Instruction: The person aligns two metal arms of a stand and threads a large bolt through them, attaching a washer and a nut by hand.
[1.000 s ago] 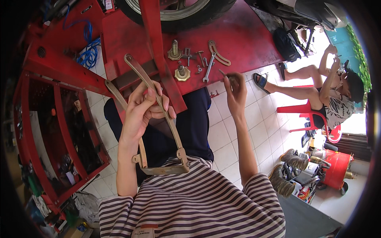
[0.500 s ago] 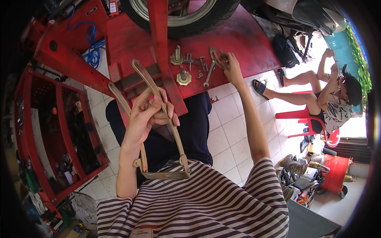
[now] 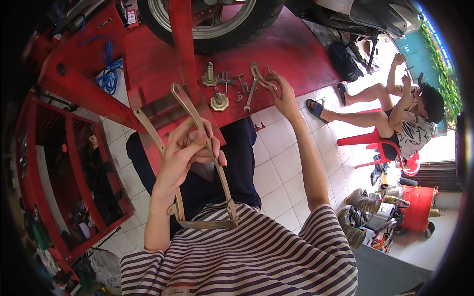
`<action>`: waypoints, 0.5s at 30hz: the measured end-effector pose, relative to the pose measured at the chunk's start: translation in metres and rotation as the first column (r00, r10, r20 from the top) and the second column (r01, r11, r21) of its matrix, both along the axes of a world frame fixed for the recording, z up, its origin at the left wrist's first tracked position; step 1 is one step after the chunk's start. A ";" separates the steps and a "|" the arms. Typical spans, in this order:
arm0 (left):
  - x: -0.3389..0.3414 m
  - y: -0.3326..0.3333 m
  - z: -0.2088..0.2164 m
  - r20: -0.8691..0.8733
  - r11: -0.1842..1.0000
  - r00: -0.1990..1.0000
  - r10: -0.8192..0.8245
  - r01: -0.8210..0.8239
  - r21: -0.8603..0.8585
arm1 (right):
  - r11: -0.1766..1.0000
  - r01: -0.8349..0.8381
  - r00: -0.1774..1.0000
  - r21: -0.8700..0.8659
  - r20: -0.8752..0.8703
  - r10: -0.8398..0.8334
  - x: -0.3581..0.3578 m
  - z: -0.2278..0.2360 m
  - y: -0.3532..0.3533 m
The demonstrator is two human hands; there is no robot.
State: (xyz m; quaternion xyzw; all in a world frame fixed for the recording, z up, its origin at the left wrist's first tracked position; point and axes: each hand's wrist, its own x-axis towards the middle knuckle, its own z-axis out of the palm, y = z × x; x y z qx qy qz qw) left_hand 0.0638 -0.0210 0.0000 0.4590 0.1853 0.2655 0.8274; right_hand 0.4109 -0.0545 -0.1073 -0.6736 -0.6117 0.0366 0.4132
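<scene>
My left hand (image 3: 190,148) is closed round one long arm of a U-shaped metal bracket (image 3: 226,181). The bracket is held in front of my striped shirt, its crosspiece low and its two holed ends pointing away from me. Over the red bench, the fingers of my right hand (image 3: 283,97) close on the near end of a curved metal plate (image 3: 255,68); the exact grip is partly hidden. Beside that plate lies an open-end wrench (image 3: 251,93). Left of the wrench are several small bolts and two round flanged metal parts, one nearer (image 3: 219,101), one farther (image 3: 210,75).
The red bench (image 3: 301,49) carries a wheel with a black tyre (image 3: 252,32) at its far side. A red upright post (image 3: 181,44) stands close to my left hand. Red shelving (image 3: 74,172) is at the left. A person (image 3: 410,118) sits on a red chair at the right.
The view has shifted slightly, so the bench and its parts appear farther left and lower. My right hand has come a little nearer over the curved plate's end. My left hand keeps its hold on the bracket.
</scene>
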 end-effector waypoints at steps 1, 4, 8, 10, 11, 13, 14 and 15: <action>0.001 -0.001 -0.001 0.010 1.000 1.000 0.006 -0.006 0.003 | 1.000 0.003 1.000 0.003 -0.028 -0.003 -0.004 0.005 -0.003; 0.004 -0.004 0.002 0.014 0.999 1.000 -0.007 0.006 0.045 | 0.990 -0.009 0.989 -0.139 -0.149 -0.012 -0.042 0.047 -0.025; 0.014 -0.012 0.003 0.016 0.997 0.999 -0.037 0.036 0.072 | 0.742 -0.600 0.595 -0.300 -0.787 0.163 -0.131 0.080 -0.099; 0.023 -0.016 -0.003 -0.041 0.986 0.997 -0.060 0.066 0.154 | 0.517 -0.850 0.296 -0.101 -0.903 0.312 -0.162 0.080 -0.118; 0.029 -0.022 0.002 -0.033 0.997 0.998 -0.060 0.062 0.035 | 0.518 -0.855 0.228 0.003 -0.896 0.381 -0.178 0.074 -0.127; 0.038 -0.024 0.004 -0.149 0.967 0.988 -0.050 0.086 0.242 | 0.670 -0.733 0.092 -0.117 -0.993 -0.073 -0.199 0.080 -0.141; 0.043 -0.026 0.004 -0.172 0.947 0.984 -0.036 0.089 0.309 | 0.742 -0.649 0.120 -0.168 -0.986 -0.118 -0.206 0.082 -0.146; 0.047 -0.028 0.004 -0.194 0.922 0.981 -0.017 0.091 0.378 | 0.802 -0.558 0.143 -0.214 -0.976 -0.161 -0.213 0.083 -0.150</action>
